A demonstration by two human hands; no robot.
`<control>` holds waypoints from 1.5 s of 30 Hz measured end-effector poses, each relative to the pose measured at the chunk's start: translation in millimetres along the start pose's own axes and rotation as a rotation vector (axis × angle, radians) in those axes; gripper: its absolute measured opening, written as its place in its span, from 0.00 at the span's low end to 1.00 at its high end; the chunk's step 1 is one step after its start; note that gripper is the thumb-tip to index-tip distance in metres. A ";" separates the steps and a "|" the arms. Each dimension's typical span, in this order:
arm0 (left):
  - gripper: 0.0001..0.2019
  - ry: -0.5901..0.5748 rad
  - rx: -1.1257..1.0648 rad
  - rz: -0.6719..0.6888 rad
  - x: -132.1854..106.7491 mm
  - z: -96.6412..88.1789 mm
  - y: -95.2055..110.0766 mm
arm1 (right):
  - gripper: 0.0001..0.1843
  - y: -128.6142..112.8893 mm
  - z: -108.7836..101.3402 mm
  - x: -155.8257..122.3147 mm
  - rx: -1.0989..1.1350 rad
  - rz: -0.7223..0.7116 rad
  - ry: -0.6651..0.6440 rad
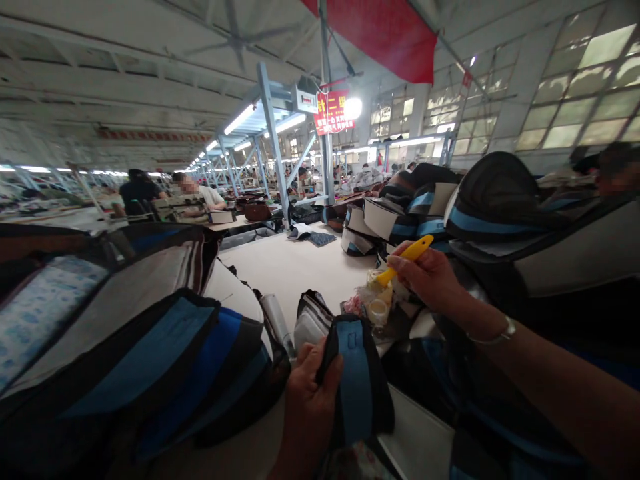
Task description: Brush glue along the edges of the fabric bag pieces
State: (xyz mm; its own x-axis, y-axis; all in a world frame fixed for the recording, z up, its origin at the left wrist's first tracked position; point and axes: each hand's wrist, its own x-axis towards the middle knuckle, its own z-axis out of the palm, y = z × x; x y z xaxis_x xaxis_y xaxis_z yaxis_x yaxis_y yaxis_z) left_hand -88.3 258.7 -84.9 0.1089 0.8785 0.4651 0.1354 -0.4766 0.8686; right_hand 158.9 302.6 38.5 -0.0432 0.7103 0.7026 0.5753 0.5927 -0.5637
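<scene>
Head view: left hand (pixel 306 393) pinching black-and-blue fabric piece (pixel 356 373); right hand (pixel 430 277) gripping yellow plastic tool (pixel 406 257), possibly brush.

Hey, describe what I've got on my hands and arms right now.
Both hands are bare, no gloves. The right hand has a thin silvery bracelet at the wrist, and the forearm behind it shows no sleeve. The left hand shows no ring or band; little of its arm is in view.

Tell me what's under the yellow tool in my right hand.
A small pale round pot and crumpled clear plastic lie below the yellow tool. The right hand covers whatever lies further right.
</scene>
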 end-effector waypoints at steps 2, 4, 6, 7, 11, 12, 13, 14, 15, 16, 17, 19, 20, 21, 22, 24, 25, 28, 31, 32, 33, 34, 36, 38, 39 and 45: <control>0.15 -0.027 -0.017 -0.003 -2.7 2.8 3.2 | 0.14 -43.1 2.4 -1.0 0.079 -0.140 -0.073; 0.15 -0.037 -0.025 0.000 -4.8 4.4 5.4 | 0.13 -69.7 10.1 -3.5 0.050 -0.260 -0.185; 0.15 -0.048 -0.033 -0.005 -6.4 4.7 6.8 | 0.12 -78.0 18.6 -5.1 -0.021 -0.327 -0.296; 0.16 -0.057 -0.039 -0.008 -7.0 4.3 6.9 | 0.12 -76.8 21.5 -5.1 -0.070 -0.343 -0.342; 0.17 -0.063 -0.063 -0.020 -8.7 1.8 2.9 | 0.13 -64.6 18.9 -3.5 -0.266 -0.364 -0.387; 0.17 -0.063 -0.059 -0.013 -8.9 1.4 0.9 | 0.14 -63.8 16.3 -3.9 -0.275 -0.359 -0.360; 0.17 -0.060 -0.051 -0.003 -9.0 1.1 -1.2 | 0.14 -64.2 14.1 -4.9 -0.255 -0.353 -0.323; 0.16 -0.060 -0.043 0.008 -9.2 1.1 -3.2 | 0.13 -65.1 12.6 -6.6 -0.219 -0.343 -0.296; 0.16 -0.061 -0.038 0.017 -9.3 1.0 -5.0 | 0.12 -65.8 12.0 -8.7 -0.181 -0.334 -0.293; 0.16 -0.060 -0.038 0.022 -9.3 1.0 -6.5 | 0.12 -65.8 11.9 -11.1 -0.158 -0.330 -0.311; 0.16 -0.055 -0.041 0.025 -9.4 0.7 -7.7 | 0.11 -64.7 12.0 -13.6 -0.156 -0.325 -0.340; 0.16 -0.040 -0.040 0.028 -9.5 -0.6 -9.1 | 0.11 -59.4 11.5 -18.6 -0.210 -0.303 -0.376; 0.16 -0.034 -0.031 0.030 -9.5 -1.6 -9.3 | 0.11 -55.9 10.5 -21.1 -0.237 -0.284 -0.365; 0.15 -0.027 -0.016 0.035 -9.7 -2.7 -9.4 | 0.11 -52.3 9.3 -23.7 -0.243 -0.263 -0.335; 0.15 -0.025 0.003 0.044 -9.9 -3.6 -9.3 | 0.12 -48.8 8.1 -26.4 -0.223 -0.235 -0.297; 0.14 -0.022 0.049 0.082 -10.8 -4.4 -9.1 | 0.13 -42.8 7.0 -31.4 -0.135 -0.184 -0.251; 0.14 -0.014 0.080 0.114 -11.4 -4.1 -9.2 | 0.13 -40.2 7.0 -33.3 -0.105 -0.172 -0.256; 0.13 0.047 0.232 0.272 -13.4 1.0 -11.5 | 0.12 -37.3 7.1 -34.2 -0.193 -0.191 -0.282; 0.15 0.086 0.456 0.495 -14.6 10.7 -15.1 | 0.12 -49.0 3.4 -30.4 -0.279 -0.241 -0.235; 0.15 0.085 0.528 0.568 -14.7 14.4 -16.0 | 0.12 -55.8 2.2 -29.3 -0.254 -0.249 -0.224; 0.16 0.086 0.592 0.630 -14.8 18.1 -16.6 | 0.12 -62.9 1.3 -28.7 -0.215 -0.246 -0.231; 0.16 0.091 0.647 0.678 -14.9 21.6 -16.9 | 0.12 -69.3 1.1 -28.3 -0.184 -0.239 -0.256; 0.16 0.111 0.720 0.739 -15.3 27.5 -16.6 | 0.11 -77.4 1.6 -27.4 -0.193 -0.234 -0.329; 0.16 0.130 0.762 0.762 -16.1 31.5 -15.2 | 0.11 -79.1 1.2 -25.3 -0.306 -0.262 -0.380; 0.16 0.131 0.781 0.769 -16.6 32.7 -14.1 | 0.11 -78.8 0.1 -23.8 -0.382 -0.293 -0.379; 0.16 0.127 0.926 0.828 -20.1 37.5 -3.4 | 0.12 -91.6 -3.8 -18.5 -0.506 -0.357 -0.408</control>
State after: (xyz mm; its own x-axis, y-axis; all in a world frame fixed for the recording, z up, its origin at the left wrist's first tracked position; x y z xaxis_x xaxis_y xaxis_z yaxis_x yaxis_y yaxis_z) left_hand -54.0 241.5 -103.6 0.4036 0.2767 0.8721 0.7193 -0.6851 -0.1156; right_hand 110.2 233.7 78.8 -0.5414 0.6503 0.5329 0.7712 0.6366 0.0066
